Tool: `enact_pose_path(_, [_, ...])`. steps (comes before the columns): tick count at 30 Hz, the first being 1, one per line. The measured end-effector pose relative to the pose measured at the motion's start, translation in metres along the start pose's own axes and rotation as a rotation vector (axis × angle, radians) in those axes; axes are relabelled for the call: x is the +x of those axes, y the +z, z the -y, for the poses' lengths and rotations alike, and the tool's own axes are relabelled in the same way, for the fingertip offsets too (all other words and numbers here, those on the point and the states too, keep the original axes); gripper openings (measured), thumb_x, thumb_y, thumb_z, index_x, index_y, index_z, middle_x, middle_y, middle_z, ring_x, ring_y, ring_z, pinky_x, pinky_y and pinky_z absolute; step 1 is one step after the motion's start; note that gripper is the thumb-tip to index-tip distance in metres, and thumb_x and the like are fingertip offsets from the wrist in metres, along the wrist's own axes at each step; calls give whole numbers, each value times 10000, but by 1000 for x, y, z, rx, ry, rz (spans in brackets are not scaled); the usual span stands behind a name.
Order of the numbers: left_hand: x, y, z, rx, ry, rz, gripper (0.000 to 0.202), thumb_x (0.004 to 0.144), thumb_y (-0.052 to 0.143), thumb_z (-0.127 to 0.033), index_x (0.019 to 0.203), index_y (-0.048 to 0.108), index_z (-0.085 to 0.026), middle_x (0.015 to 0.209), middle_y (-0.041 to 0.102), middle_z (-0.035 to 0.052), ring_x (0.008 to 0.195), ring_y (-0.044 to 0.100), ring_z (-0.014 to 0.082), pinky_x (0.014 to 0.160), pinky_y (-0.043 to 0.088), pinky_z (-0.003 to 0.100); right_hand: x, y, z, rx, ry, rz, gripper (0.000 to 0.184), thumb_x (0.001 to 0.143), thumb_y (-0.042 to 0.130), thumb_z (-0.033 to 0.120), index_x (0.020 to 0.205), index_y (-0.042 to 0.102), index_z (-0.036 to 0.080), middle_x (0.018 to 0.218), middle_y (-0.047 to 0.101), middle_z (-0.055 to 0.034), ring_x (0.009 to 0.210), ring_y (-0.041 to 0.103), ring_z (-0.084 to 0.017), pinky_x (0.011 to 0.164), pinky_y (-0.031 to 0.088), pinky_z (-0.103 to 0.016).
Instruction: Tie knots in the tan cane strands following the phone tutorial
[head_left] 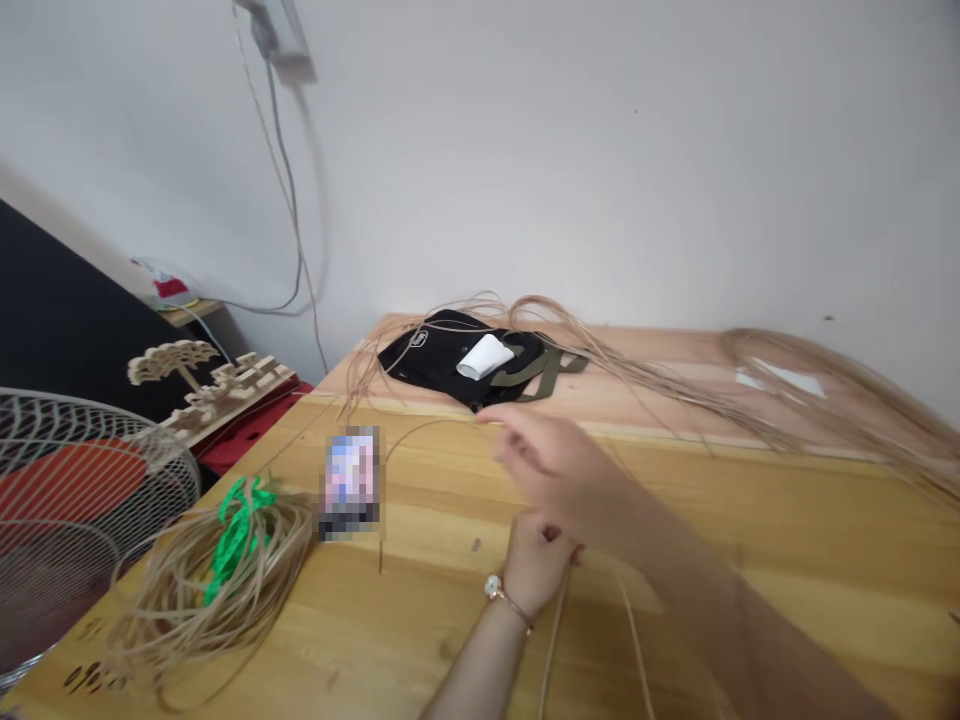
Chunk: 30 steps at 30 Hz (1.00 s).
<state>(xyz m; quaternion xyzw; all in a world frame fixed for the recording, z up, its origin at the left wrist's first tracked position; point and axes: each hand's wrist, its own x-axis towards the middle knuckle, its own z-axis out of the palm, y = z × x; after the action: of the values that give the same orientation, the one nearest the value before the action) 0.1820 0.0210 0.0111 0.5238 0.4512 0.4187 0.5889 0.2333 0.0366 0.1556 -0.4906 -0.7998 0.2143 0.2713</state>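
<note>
My left hand (536, 560) rests on the wooden table (750, 540) near the middle, its fingers closed in a pinch on thin tan rattan strands (555, 640) that run back toward me. A bracelet shows on that wrist. My right hand (551, 465) hovers just above and beyond the left one, smeared by motion; its fingers point left and look loosely curled. Long rattan strands (675, 390) sweep across the table's far side to the right edge.
A coil of rattan tied with a green band (240, 535) lies at the left. Beside it is a blurred phone (351, 482). A black bag (457, 360) with a white item sits at the far edge. A fan (67, 510) stands left of the table.
</note>
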Motion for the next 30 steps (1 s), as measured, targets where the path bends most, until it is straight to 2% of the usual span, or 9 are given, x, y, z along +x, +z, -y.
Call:
enact_pose_path(2, [-3,1,-6,-20,-4,59,205,654,538,-260,483,523,-147,444,437,-13,446,396,99,444,310,212,-28,-23,-27,96,178,-116,276,824,372,268,1051,526,236,768,617,-12,718,577,-152,609,427,-254])
enact_pose_path(4, [-7,2,-11,-42,3,116,199,665,536,-267,519,540,-132,456,433,-19,441,382,83,445,303,201,-54,-33,-58,190,319,-237,257,804,399,318,960,562,194,748,606,-26,706,571,-154,623,440,-264])
enact_pose_path(7, [-15,4,-16,-98,-18,182,202,670,569,-298,601,581,-108,497,476,-9,448,407,75,458,317,199,-86,-29,-100,323,416,-287,264,776,422,342,894,567,156,771,606,-54,723,574,-164,675,456,-294])
enact_pose_path(10, [-25,9,-22,-142,-63,201,220,660,607,-316,625,598,-99,521,509,1,451,438,76,462,342,198,-109,-18,-122,381,428,-255,257,765,442,334,881,580,150,807,618,-75,758,581,-183,713,458,-327])
enact_pose_path(14, [-40,18,-33,-153,-114,250,230,645,638,-313,576,591,-99,516,519,1,434,451,69,428,345,184,-127,-7,-124,466,220,-99,252,784,473,334,942,599,184,894,604,-74,827,569,-187,743,447,-326])
enact_pose_path(17, [-50,24,-40,-154,-156,314,247,650,637,-314,543,575,-101,494,514,-3,397,451,64,389,345,177,-137,-2,-117,562,104,-29,255,802,464,335,976,594,200,863,599,-55,799,569,-174,724,446,-304])
enact_pose_path(20, [-56,28,-42,-167,-195,333,248,655,634,-307,534,565,-102,480,496,-13,373,448,58,352,334,163,-145,0,-113,666,105,25,244,813,445,326,955,601,203,852,615,-48,774,580,-171,703,457,-301])
enact_pose_path(25, [-62,32,-38,-154,-228,318,217,652,641,-297,580,590,-98,513,517,-8,379,457,53,345,349,158,-157,-6,-110,692,143,59,231,791,487,280,976,602,202,930,609,-63,833,579,-185,735,456,-321])
enact_pose_path(30, [-63,37,-40,-113,-258,309,239,643,646,-321,565,587,-103,454,494,-19,354,419,43,327,307,148,-163,-12,-109,805,89,69,246,813,472,276,1017,582,195,966,589,-67,866,570,-175,777,438,-317])
